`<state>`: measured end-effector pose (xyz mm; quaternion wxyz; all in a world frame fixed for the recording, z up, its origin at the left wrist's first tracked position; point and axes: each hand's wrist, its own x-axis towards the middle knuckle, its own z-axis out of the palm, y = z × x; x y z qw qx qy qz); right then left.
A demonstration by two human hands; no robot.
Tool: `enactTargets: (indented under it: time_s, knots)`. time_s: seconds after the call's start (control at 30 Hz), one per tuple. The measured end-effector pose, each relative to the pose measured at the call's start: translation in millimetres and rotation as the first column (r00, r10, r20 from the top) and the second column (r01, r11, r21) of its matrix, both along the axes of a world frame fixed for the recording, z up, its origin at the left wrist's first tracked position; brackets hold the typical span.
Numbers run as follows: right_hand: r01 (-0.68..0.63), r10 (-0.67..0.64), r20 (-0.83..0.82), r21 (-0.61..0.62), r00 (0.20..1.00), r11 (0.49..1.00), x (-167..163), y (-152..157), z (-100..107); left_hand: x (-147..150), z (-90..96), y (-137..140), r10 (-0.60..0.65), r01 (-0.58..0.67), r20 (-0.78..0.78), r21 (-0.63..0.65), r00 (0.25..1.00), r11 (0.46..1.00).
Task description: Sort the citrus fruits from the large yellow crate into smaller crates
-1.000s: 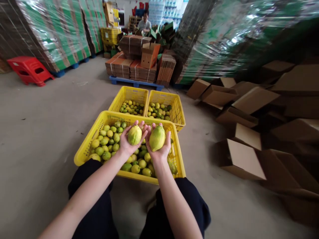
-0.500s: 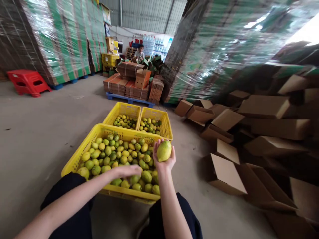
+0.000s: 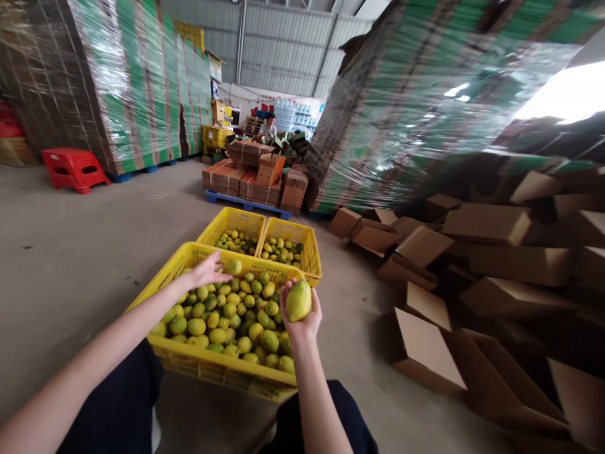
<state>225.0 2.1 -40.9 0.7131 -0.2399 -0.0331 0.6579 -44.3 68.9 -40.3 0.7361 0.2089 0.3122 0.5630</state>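
My right hand (image 3: 302,318) cups a large yellow-green lemon (image 3: 299,300) over the right side of the big yellow crate (image 3: 212,369). Over the crate's far left part, my left hand (image 3: 208,272) is stretched out with its fingers apart. Just beyond those fingertips, a blurred greenish lemon (image 3: 233,267) appears in the air, apart from the hand. Many loose lemons (image 3: 229,310), green to yellow, fill the big crate. Behind it stand two smaller yellow compartments or crates, a left one (image 3: 215,221) and a right one (image 3: 312,255), each holding some lemons.
Open cardboard boxes (image 3: 428,350) lie heaped on the right. A red stool (image 3: 75,169) stands at left. Beyond the crates is a blue pallet (image 3: 246,205) of flattened cartons, with a person (image 3: 268,129) behind. Wrapped stacks (image 3: 142,88) rise on both sides.
My left hand has moved from the near middle of the big crate to its far left, fingers now spread, and a lemon has left it. The right hand still holds its lemon.
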Motion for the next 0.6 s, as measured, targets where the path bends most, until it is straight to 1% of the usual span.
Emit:
enactTargets:
  time_s: [0.03,0.07,0.1,0.13,0.17,0.2,0.23,0.27,0.37,0.43,0.47,0.5,0.53,0.57,0.6]
  knots:
    - [-0.005,0.005,-0.007,-0.009,1.0,1.0,1,0,-1,-8,1.4,10,0.035,-0.039,-0.116,-0.03,0.993,0.999]
    - [-0.01,0.01,-0.013,-0.016,1.0,1.0,1,0,-2,-15,-0.6,16,0.038,-0.045,-0.266,-0.02,0.963,0.999]
    - [-0.014,0.014,-0.018,-0.022,1.0,1.0,1,1,-3,-20,-5.8,17,-0.018,0.013,-0.462,-0.013,0.887,1.0]
    - [-0.02,0.019,-0.022,-0.026,1.0,0.999,2,1,-4,-24,-13.5,15,-0.121,0.135,-0.656,-0.028,0.745,0.99]
    - [-0.029,0.028,-0.024,-0.025,0.999,0.999,2,1,-5,-25,-22.9,9,-0.248,0.29,-0.807,-0.101,0.535,0.952]
    - [-0.041,0.041,-0.019,-0.021,0.999,0.999,1,2,-5,-23,-33.1,1,-0.332,0.373,-0.865,-0.186,0.376,0.909]
    - [-0.06,0.06,-0.007,-0.015,0.998,0.998,0,2,-5,-20,-43.3,-7,-0.379,0.427,-0.891,-0.25,0.249,0.869]
    - [-0.085,0.085,0.012,-0.013,0.996,0.996,-2,1,-5,-16,-52.8,-16,-0.398,0.45,-0.903,-0.292,0.162,0.844]
    - [-0.167,0.171,0.1,-0.047,0.98,0.985,-13,-1,-6,2,-73.7,-38,-0.381,0.465,-0.925,-0.336,0.002,0.819]
    - [-0.246,0.262,0.173,-0.109,0.95,0.963,-25,-5,-11,9,-80.0,-48,-0.378,0.474,-0.921,-0.373,-0.089,0.797]
    - [-0.302,0.329,0.201,-0.154,0.923,0.941,-32,-9,-15,10,-80.8,-52,-0.374,0.483,-0.918,-0.388,-0.129,0.785]
    - [-0.372,0.414,0.219,-0.21,0.883,0.904,-38,-15,-20,9,-80.2,-55,-0.357,0.493,-0.919,-0.392,-0.167,0.777]
    - [-0.457,0.52,0.221,-0.28,0.825,0.844,-44,-22,-25,6,-78.3,-57,-0.327,0.501,-0.923,-0.385,-0.203,0.775]
    - [-0.543,0.629,0.213,-0.348,0.748,0.764,-50,-29,-30,1,-75.4,-59,-0.285,0.509,-0.928,-0.37,-0.24,0.777]
    - [-0.604,0.709,0.214,-0.394,0.672,0.693,-54,-35,-34,-5,-71.9,-60,-0.239,0.512,-0.93,-0.355,-0.28,0.782]
